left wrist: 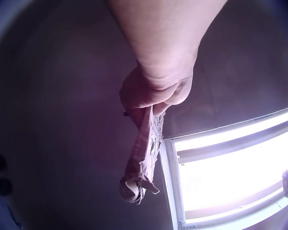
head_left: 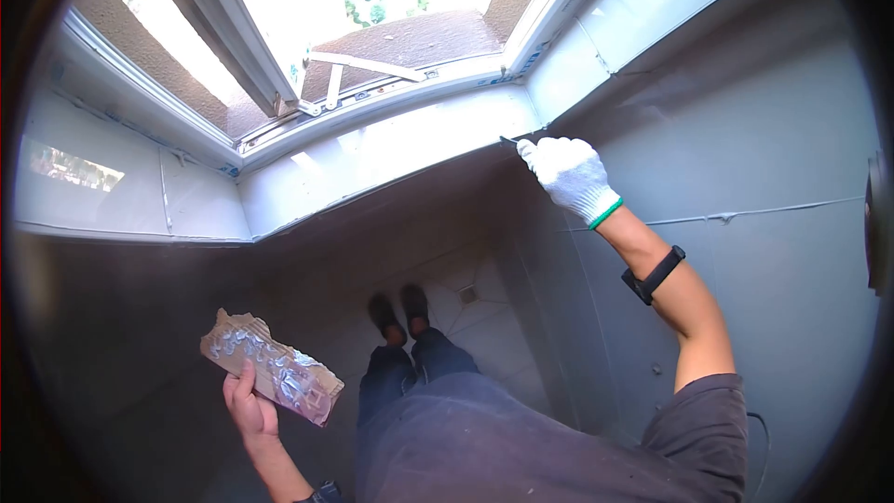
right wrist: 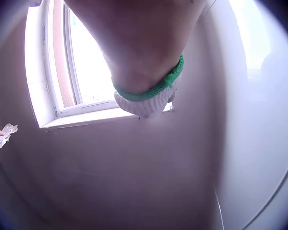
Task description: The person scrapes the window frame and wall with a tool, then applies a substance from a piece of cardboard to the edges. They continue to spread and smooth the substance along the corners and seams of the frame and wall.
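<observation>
At lower left in the head view, the bare left hand [head_left: 251, 406] grips a torn piece of cardboard [head_left: 270, 365] smeared with grey-white paste, thumb on its upper face. The left wrist view shows this hand [left wrist: 156, 91] around the cardboard [left wrist: 146, 148] from behind. In a white knit glove with a green cuff, the right hand [head_left: 568, 175] pinches a small thin dark tool [head_left: 508, 141] at the front edge of the tiled window sill [head_left: 400, 151], near its right corner. The right wrist view shows the glove [right wrist: 146, 105] from behind; its fingers and the tool are hidden there.
An open window sash [head_left: 219, 19] with a metal hinge arm [head_left: 368, 65] stands above the sill. Grey tiled wall [head_left: 745, 158] lies to the right, with a seam running across. Below are the person's shoes [head_left: 399, 309] and a small floor drain [head_left: 468, 294].
</observation>
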